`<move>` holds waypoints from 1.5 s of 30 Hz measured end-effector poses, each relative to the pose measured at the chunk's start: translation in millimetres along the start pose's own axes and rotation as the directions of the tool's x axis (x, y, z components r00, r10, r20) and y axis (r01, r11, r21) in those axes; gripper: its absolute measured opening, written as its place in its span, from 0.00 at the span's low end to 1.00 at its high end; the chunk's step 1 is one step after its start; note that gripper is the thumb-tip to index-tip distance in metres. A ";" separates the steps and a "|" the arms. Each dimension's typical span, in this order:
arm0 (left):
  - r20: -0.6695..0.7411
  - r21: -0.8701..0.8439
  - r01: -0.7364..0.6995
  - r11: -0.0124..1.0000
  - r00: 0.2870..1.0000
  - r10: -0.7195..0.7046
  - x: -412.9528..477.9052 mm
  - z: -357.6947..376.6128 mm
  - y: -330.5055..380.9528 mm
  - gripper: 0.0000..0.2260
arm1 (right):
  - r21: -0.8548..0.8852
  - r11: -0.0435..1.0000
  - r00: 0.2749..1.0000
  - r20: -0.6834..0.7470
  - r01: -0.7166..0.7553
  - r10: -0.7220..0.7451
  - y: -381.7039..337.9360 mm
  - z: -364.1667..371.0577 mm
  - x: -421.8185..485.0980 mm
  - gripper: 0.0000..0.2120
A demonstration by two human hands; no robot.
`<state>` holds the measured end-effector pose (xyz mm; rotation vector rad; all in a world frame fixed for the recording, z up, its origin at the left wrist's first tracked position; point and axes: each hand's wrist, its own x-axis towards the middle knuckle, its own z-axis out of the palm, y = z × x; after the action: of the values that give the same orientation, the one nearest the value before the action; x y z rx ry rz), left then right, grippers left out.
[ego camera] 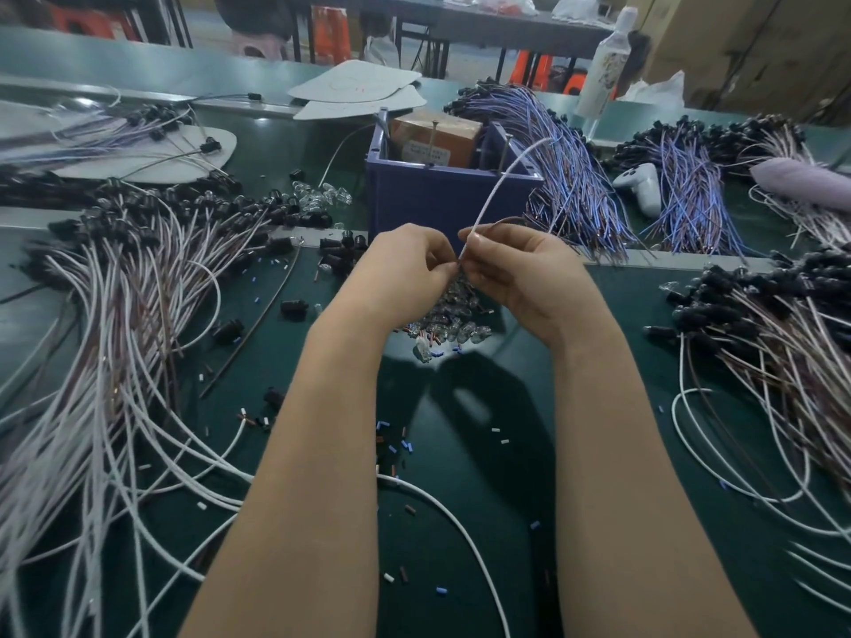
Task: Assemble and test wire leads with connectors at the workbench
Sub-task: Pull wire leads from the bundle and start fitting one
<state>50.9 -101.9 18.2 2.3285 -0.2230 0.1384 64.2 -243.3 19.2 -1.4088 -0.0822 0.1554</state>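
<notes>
The left hand [405, 269] and right hand [520, 274] meet fingertip to fingertip above the green desk [460, 453], both pinching the near end of a white wire lead [486, 200]. Whether a small part sits in the pinch cannot be told. From there the lead's long axis arcs up and rightward across the blue bin [428, 200]. Clear bulbs [456, 320] lie just beneath the hands.

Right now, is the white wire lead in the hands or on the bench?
Held: left hand and right hand pinch the white wire lead at its lower end; it arcs up off the bench.
</notes>
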 end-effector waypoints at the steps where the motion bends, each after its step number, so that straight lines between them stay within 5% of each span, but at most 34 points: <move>1: 0.003 -0.006 0.003 1.000 1.000 -0.003 0.1 -0.4 -0.2 0.05 | -0.017 1.000 1.000 -0.012 0.012 -0.012 0.2 1.1 0.0 0.05; 11: -0.059 -0.283 -0.034 0.959 0.998 0.018 0.3 7.4 0.4 0.06 | -0.013 0.997 0.988 -0.134 0.074 -0.076 2.4 6.5 3.8 0.08; 16: -0.080 -0.276 -0.056 0.959 0.996 0.035 1.0 6.0 1.7 0.08 | 0.156 0.983 0.955 -0.293 0.094 -0.044 -0.9 -1.5 4.2 0.09; 21: -0.157 -0.122 0.223 0.967 0.958 -0.241 1.8 -0.4 -11.4 0.07 | 0.399 0.903 0.896 -0.442 0.159 0.037 -6.0 -17.9 3.6 0.07; 24: -0.023 0.048 0.197 0.979 0.980 -0.197 0.1 3.3 -4.8 0.12 | 0.455 0.877 0.924 -0.381 0.153 0.036 -5.8 -0.5 5.2 0.06; 26: 0.104 -0.081 0.112 0.990 0.989 -0.103 -2.1 7.2 9.4 0.15 | 0.502 0.852 0.937 -0.348 0.147 0.044 -5.1 11.7 6.1 0.06; 29: 0.143 -0.491 0.153 0.858 0.985 -0.093 0.9 19.5 33.0 0.18 | 0.492 0.861 0.940 -0.338 0.126 0.056 -2.2 24.4 6.7 0.08; 34: -0.174 -0.746 0.050 0.664 0.948 -0.266 5.9 37.7 48.9 0.12 | 0.513 0.852 0.948 -0.310 0.104 0.071 0.0 41.0 4.4 0.06; 38: -0.238 -0.896 -0.039 0.443 0.884 -0.403 8.6 32.1 38.3 0.10 | 0.542 0.840 0.961 -0.246 0.027 0.127 2.1 54.4 5.8 0.06; 41: -0.327 -0.868 -0.083 0.490 0.838 -0.437 9.6 25.2 26.9 0.10 | 0.329 0.939 0.973 -0.168 -0.096 0.158 1.0 53.0 2.2 0.06; 43: -0.366 -0.852 -0.103 0.513 0.818 -0.444 9.1 16.4 17.7 0.10 | -0.110 0.987 0.991 -0.077 -0.120 0.112 -7.7 39.3 -3.7 0.10; 45: -0.392 -0.817 -0.089 0.569 0.810 -0.437 8.9 6.6 8.9 0.11 | -0.520 0.854 0.994 -0.084 0.015 -0.068 -20.4 21.7 -9.3 0.11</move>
<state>58.1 -113.8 21.4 1.2658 0.2385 0.5022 53.0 -226.8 43.1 -1.9542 -0.0751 0.0238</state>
